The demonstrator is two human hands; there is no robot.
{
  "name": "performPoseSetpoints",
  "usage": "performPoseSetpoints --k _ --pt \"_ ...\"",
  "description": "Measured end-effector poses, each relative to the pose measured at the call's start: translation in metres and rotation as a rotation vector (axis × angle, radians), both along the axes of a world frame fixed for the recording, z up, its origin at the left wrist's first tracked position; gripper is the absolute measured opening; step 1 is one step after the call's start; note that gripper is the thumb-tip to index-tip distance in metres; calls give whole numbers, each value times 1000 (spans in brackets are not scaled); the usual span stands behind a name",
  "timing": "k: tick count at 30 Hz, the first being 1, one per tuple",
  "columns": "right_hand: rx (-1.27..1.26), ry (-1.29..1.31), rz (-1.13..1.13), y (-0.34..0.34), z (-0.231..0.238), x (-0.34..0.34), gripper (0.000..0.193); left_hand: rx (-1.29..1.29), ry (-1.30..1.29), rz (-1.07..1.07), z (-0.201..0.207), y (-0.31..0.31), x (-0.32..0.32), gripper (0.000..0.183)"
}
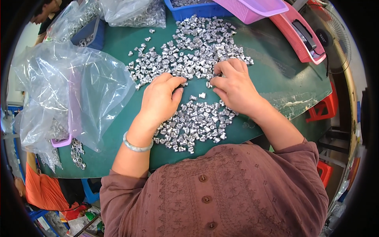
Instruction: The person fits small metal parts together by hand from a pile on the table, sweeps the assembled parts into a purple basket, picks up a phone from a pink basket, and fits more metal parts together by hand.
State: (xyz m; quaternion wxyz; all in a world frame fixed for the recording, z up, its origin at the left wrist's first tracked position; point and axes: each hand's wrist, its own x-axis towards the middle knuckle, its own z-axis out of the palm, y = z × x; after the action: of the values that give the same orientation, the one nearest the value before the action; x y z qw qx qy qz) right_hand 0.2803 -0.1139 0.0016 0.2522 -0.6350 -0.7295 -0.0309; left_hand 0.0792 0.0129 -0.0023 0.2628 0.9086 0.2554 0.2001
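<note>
Head view, and both bare hands are down at the heap: the left hand [161, 94] is half curled, back upward, a gap between thumb and index finger, with one small silvery piece right at the index fingertip; whether it's pinched or just touched, I can't tell. Across from it, the right hand [239, 87] is bent more tightly, fingers tucked under, thumb lower down, tips at the near edge of the metal; its grip is hidden, so no call on whether it has hold of anything. And look at the material: a broad far spread of small, shiny silver metal fittings [197, 55], stubby, ribbed, several showing round holes, lies just beyond the fingertips and between the hands. Closer to the body, below and between the wrists, sits a near pile of the same silver fittings [197, 122], with a couple of loose ones at its top edge. All of it on a smooth green tabletop [126, 43], scuffed pale near the right edge. Out left, a crinkled clear plastic bag [106, 79] gleams over a lilac plastic frame [74, 106]; up top, a blue plastic bin [185, 11] beside a lilac mesh basket [256, 10]. A pale, glossy bangle [137, 147] circles the left wrist.
</note>
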Motion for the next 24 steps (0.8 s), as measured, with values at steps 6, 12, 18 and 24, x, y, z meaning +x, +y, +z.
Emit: performPoseSetpoints --k 6,12,18,24 --pt "15 -12 -52 0 -8 -3 10 30 61 4 -1 -1 2 21" --pt "91 -9 -58 3 -15 -5 7 42 23 16 1 -5 3 20" --pt "88 23 -14 2 -9 -9 9 -115 -62 -55 3 -12 5 17" --pt "237 80 74 7 11 -26 14 -513 -136 -71 5 -16 7 16"
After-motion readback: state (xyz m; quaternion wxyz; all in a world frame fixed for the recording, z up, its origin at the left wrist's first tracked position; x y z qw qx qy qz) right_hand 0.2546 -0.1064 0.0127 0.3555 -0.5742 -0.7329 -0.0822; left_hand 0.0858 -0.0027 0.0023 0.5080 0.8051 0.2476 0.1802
